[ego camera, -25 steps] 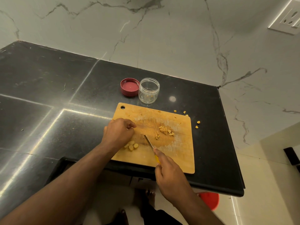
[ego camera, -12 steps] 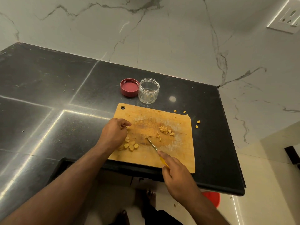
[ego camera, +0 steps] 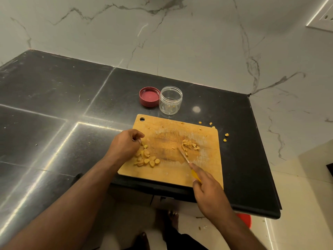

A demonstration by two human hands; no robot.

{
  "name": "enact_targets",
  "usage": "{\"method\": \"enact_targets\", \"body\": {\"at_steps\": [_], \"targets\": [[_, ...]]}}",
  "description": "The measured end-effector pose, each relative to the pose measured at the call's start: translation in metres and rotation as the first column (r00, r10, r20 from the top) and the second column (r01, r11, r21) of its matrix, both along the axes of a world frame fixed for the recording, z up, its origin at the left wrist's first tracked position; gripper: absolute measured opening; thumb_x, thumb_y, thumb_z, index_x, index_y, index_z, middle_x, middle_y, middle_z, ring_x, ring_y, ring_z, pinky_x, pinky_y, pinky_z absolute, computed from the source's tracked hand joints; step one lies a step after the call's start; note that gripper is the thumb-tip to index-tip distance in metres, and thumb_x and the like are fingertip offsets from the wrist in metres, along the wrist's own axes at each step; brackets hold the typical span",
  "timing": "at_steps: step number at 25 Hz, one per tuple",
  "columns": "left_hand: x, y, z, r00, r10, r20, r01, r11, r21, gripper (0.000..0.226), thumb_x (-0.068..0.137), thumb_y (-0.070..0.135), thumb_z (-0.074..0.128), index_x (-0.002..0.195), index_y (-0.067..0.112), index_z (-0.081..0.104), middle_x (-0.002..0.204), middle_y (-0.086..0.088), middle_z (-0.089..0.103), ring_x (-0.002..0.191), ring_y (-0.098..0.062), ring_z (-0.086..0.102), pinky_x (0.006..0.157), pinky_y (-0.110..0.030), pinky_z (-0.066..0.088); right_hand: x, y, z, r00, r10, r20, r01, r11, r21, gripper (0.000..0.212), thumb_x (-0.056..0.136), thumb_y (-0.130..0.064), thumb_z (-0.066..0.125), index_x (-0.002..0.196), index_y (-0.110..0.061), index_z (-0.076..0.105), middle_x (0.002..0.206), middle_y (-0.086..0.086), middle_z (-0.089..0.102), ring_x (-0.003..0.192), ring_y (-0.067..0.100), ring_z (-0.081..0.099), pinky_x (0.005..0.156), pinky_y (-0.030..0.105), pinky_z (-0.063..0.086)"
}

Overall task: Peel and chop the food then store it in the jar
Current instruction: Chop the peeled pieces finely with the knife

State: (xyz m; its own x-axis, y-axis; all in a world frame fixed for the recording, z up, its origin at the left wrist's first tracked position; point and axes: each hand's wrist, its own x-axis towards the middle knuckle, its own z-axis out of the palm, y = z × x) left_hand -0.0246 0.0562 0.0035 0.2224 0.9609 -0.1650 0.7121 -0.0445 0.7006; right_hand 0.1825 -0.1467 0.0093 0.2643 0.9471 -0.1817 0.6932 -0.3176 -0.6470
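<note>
Left hand [ego camera: 126, 144]: fingers curled, knuckles up, forearm extended forward. Right hand [ego camera: 209, 191]: fingers wrapped round a knife [ego camera: 185, 156] handle, index finger extended along it.

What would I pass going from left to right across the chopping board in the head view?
Left hand → pile of round slices → knife blade, tip at the small chopped heap → stray bits on the black counter just past the board's right edge.

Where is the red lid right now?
Head view: the red lid lies upturned on the black counter, touching the jar's left side, behind the cutting board.
</note>
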Motion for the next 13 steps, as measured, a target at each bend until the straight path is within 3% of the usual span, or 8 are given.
{"method": "enact_targets", "body": {"at_steps": [3,6,10,13], "targets": [[-0.003,-0.001,0.006,0.999,-0.044,-0.012,0.043,0.999,-0.029,0.018,0.091,0.019,0.069,0.109,0.024,0.071,0.091,0.008,0.065,0.082,-0.007,0.059,0.059,-0.02,0.041,0.005,-0.002,0.002,0.999,-0.006,-0.038,0.006,1.0,0.002,0.05,0.102,-0.022,0.045,0.145,-0.046,0.038,0.123,-0.021,0.047,0.104,-0.009,0.049,0.083,0.014,0.044],[-0.003,-0.006,0.011,0.986,-0.166,-0.01,0.165,0.984,-0.071,0.014,0.089,0.023,0.073,0.102,0.03,0.073,0.092,0.009,0.066,0.082,-0.006,0.06,0.061,-0.021,0.043,0.001,-0.006,-0.001,0.995,0.056,-0.083,-0.057,0.998,-0.019,0.048,0.101,-0.022,0.047,0.142,-0.046,0.043,0.127,-0.021,0.05,0.108,-0.007,0.048,0.083,0.009,0.04],[0.007,-0.016,0.017,0.914,-0.382,-0.136,0.374,0.924,-0.077,0.017,0.088,0.03,0.074,0.105,0.034,0.075,0.099,0.015,0.064,0.088,-0.004,0.058,0.069,-0.019,0.042,0.007,-0.005,-0.003,0.998,-0.036,-0.051,0.036,0.999,0.008,0.05,0.101,-0.021,0.048,0.144,-0.045,0.041,0.126,-0.021,0.047,0.105,-0.009,0.047,0.087,0.012,0.039],[0.014,-0.021,0.017,0.839,-0.484,-0.247,0.487,0.872,-0.054,0.02,0.088,0.034,0.073,0.108,0.033,0.075,0.102,0.015,0.063,0.094,-0.005,0.057,0.08,-0.024,0.049,0.002,0.001,0.0,0.998,0.042,-0.056,-0.042,0.999,0.006,0.05,0.101,-0.021,0.046,0.145,-0.044,0.04,0.131,-0.023,0.044,0.113,-0.009,0.044,0.095,0.013,0.039]]}}
